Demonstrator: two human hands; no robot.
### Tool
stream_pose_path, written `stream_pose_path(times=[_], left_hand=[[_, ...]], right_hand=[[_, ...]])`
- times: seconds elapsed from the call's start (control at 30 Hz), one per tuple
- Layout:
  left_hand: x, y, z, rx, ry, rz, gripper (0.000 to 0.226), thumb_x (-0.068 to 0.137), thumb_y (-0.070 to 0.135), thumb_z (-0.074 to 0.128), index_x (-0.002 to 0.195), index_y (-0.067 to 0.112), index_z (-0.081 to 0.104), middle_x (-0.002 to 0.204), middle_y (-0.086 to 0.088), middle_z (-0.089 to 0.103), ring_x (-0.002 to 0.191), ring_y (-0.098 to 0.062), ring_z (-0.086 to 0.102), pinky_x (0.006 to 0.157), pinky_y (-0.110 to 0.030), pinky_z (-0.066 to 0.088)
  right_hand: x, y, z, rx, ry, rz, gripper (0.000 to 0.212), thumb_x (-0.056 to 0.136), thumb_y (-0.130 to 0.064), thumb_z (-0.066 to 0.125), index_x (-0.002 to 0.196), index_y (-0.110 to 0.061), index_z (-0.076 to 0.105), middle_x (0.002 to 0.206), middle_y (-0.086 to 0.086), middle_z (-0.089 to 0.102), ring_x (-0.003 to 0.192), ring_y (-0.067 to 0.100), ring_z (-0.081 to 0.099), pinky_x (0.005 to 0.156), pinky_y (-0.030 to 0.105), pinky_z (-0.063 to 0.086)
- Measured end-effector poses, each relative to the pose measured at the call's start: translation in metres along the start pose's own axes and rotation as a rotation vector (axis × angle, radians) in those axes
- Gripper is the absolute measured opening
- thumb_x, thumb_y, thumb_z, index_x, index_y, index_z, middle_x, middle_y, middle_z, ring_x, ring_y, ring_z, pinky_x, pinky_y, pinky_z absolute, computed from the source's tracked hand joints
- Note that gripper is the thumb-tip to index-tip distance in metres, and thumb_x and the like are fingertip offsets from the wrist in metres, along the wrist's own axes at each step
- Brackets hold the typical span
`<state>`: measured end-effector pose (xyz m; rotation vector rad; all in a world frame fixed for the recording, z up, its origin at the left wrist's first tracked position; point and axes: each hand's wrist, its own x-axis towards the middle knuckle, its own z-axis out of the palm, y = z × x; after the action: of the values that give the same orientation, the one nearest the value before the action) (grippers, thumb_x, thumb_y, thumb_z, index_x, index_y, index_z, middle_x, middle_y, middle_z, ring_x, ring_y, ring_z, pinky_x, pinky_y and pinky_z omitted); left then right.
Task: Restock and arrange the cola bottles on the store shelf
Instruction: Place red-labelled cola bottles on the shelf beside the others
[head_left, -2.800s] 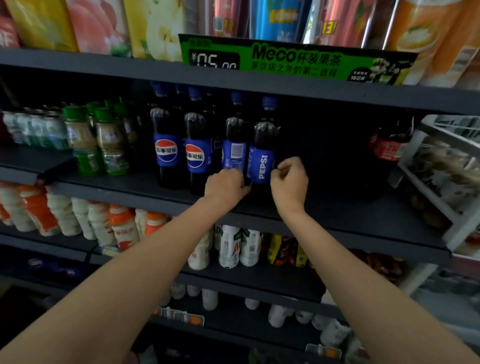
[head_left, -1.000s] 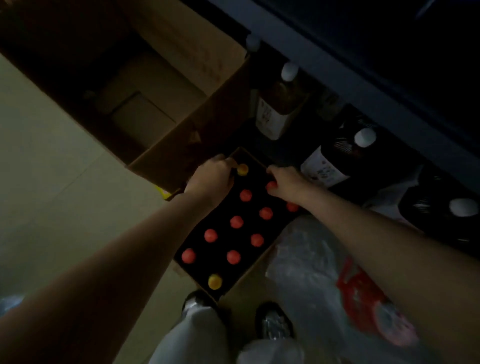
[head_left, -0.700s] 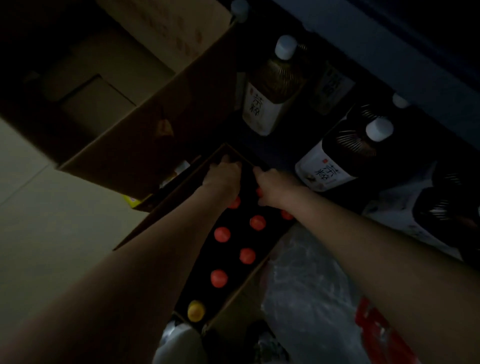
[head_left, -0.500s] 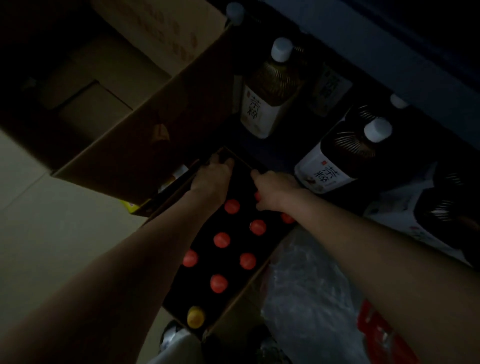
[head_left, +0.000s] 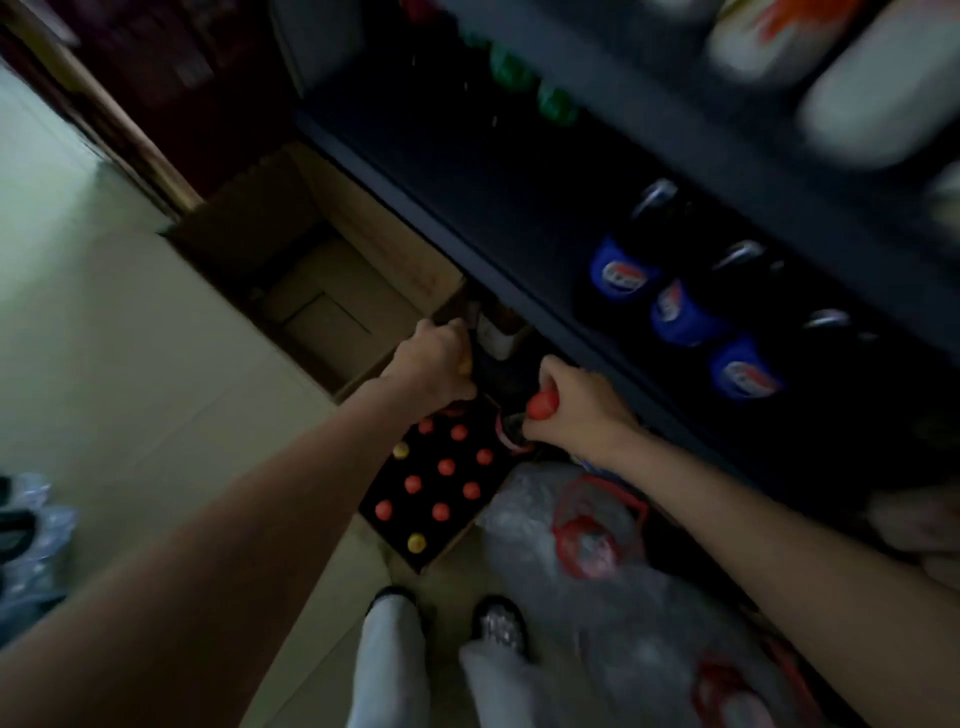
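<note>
A red-capped cola bottle (head_left: 540, 410) hangs by its neck in the right hand (head_left: 576, 405), fingers curled round it, above the open crate (head_left: 441, 553) on the floor. At nine o'clock of it, the left hand (head_left: 436, 366) grips a yellow-capped bottle (head_left: 466, 366). Blue-labelled cola bottles (head_left: 680, 317) stand on the dark shelf (head_left: 493, 171) at two o'clock.

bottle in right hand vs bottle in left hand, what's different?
The right-hand bottle has a red cap, fully exposed; the left-hand bottle shows only a sliver of yellow cap.
The right hand grips its bottle below the cap; the left hand covers its bottle from above.
Both are lifted above the box of bottles.
</note>
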<state>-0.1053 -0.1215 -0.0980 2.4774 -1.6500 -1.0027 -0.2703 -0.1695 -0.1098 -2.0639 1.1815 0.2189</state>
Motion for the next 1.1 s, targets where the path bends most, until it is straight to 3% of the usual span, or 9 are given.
stream_pose_path(times=[0.1,0.2,0.3,0.53,0.67,0.77,0.87,0.97,1.1], left_hand=[[-0.077,0.048,-0.07,0.099,-0.072,0.035,0.048,0.081,0.025,0.066,0.119,0.002,0.05,0.116,-0.013,0.054,0.111,-0.027,0.05,0.076,-0.029,0.041],[-0.142,0.086,-0.113,0.186,-0.138,0.056,0.047,0.08,0.027,0.067,0.115,0.0,0.052,0.112,-0.012,0.055,0.104,-0.026,0.054,0.072,-0.027,0.041],[-0.203,0.121,-0.136,0.278,-0.174,0.117,0.051,0.079,0.027,0.068,0.117,-0.002,0.05,0.111,-0.009,0.052,0.101,-0.025,0.053,0.077,-0.03,0.044],[-0.343,0.221,-0.179,0.286,0.024,0.358,0.049,0.081,0.029,0.067,0.121,0.007,0.05,0.124,-0.011,0.052,0.112,-0.025,0.051,0.077,-0.026,0.038],[-0.422,0.315,-0.202,0.23,0.2,0.548,0.044,0.079,0.029,0.068,0.113,0.002,0.058,0.11,-0.012,0.059,0.107,-0.028,0.056,0.079,-0.029,0.042],[-0.468,0.373,-0.2,0.091,0.232,0.666,0.031,0.079,0.025,0.069,0.101,0.004,0.061,0.094,-0.008,0.056,0.087,-0.021,0.054,0.071,-0.03,0.04],[-0.494,0.421,-0.192,-0.047,0.21,0.742,0.022,0.082,0.021,0.067,0.096,0.006,0.058,0.087,-0.007,0.056,0.075,-0.017,0.052,0.065,-0.029,0.041],[-0.511,0.47,-0.175,-0.114,0.203,0.846,0.027,0.084,0.022,0.066,0.104,0.005,0.058,0.085,-0.005,0.056,0.08,-0.018,0.053,0.069,-0.029,0.04],[-0.543,0.547,-0.137,-0.126,0.217,1.032,0.037,0.084,0.029,0.065,0.108,0.001,0.058,0.089,-0.008,0.055,0.085,-0.02,0.052,0.07,-0.027,0.038]], right_hand=[[-0.076,-0.035,-0.067,0.144,0.094,0.009,0.034,0.068,-0.024,0.075,0.081,-0.016,0.045,0.073,-0.003,0.053,0.073,0.017,0.052,0.061,0.028,0.04],[-0.144,-0.06,-0.119,0.198,0.143,-0.014,0.032,0.07,-0.021,0.076,0.086,-0.014,0.048,0.072,-0.007,0.049,0.067,0.01,0.049,0.053,0.013,0.036],[-0.212,-0.073,-0.152,0.219,0.241,-0.016,0.035,0.07,-0.022,0.077,0.091,-0.011,0.052,0.084,-0.005,0.052,0.081,0.016,0.051,0.063,0.027,0.038],[-0.396,-0.088,-0.235,0.294,0.66,0.036,0.033,0.067,-0.026,0.078,0.081,-0.017,0.049,0.078,0.0,0.054,0.075,0.017,0.05,0.058,0.029,0.035],[-0.507,-0.076,-0.29,0.432,0.87,0.113,0.033,0.072,-0.027,0.074,0.067,-0.021,0.041,0.071,-0.001,0.05,0.059,0.021,0.049,0.051,0.028,0.041],[-0.576,-0.056,-0.311,0.292,0.913,0.242,0.037,0.077,-0.036,0.069,0.066,-0.021,0.038,0.08,0.002,0.051,0.071,0.023,0.054,0.061,0.03,0.04],[-0.635,-0.02,-0.32,0.343,0.942,0.312,0.031,0.082,-0.032,0.065,0.076,-0.016,0.039,0.092,0.008,0.055,0.083,0.032,0.065,0.059,0.034,0.045],[-0.696,0.019,-0.326,0.572,0.989,0.377,0.019,0.089,-0.021,0.06,0.086,-0.017,0.042,0.101,0.006,0.048,0.069,0.024,0.063,0.04,0.022,0.049],[-0.77,0.075,-0.342,0.681,1.239,0.446,0.025,0.088,-0.017,0.062,0.102,-0.011,0.042,0.108,0.009,0.045,0.076,0.025,0.06,0.036,0.023,0.051]])
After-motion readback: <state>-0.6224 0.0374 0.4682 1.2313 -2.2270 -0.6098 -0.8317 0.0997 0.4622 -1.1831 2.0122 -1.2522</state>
